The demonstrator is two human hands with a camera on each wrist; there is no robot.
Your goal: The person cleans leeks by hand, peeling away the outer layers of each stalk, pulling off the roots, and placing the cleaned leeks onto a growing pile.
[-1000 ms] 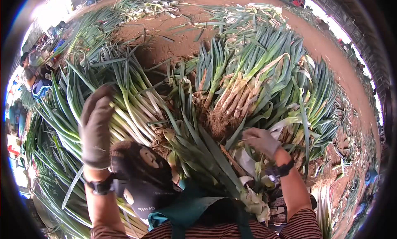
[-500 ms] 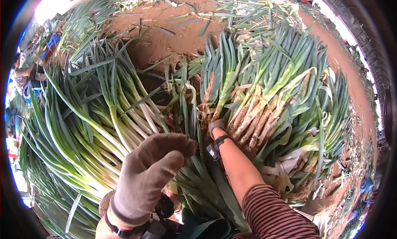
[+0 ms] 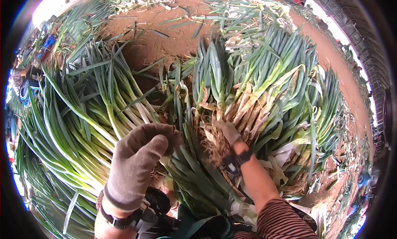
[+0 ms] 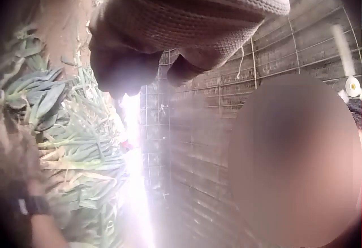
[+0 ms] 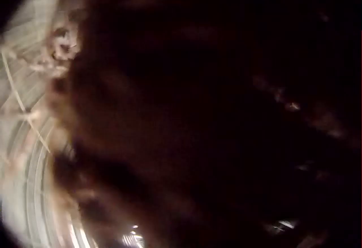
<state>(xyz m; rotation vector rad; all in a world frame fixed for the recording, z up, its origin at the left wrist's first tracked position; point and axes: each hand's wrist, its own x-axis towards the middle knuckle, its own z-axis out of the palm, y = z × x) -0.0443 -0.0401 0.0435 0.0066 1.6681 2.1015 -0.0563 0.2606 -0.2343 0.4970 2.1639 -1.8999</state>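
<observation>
My right hand, gloved, grips the lower stalk of a large green onion among the unpeeled ones, its leaves pointing away from me. Stringy brown roots hang beside the wrist. In the right wrist view the roots and stalks are mostly dark and blurred. My gloved left hand is raised over the near edge of the white-stalked pile, fingers loosely bent and nothing in them. The left wrist view shows that glove from below, also without anything held.
Clean green onions lie in a wide heap at left. Muddy, rooted ones are heaped at right. Loose leaves lie in front of me. Beyond is bare brown ground; a person is at the far left.
The right hand reached from near my lap into the muddy heap, then drew slightly back with a green onion and its roots. My left hand swung right and lower, then stayed nearly still.
</observation>
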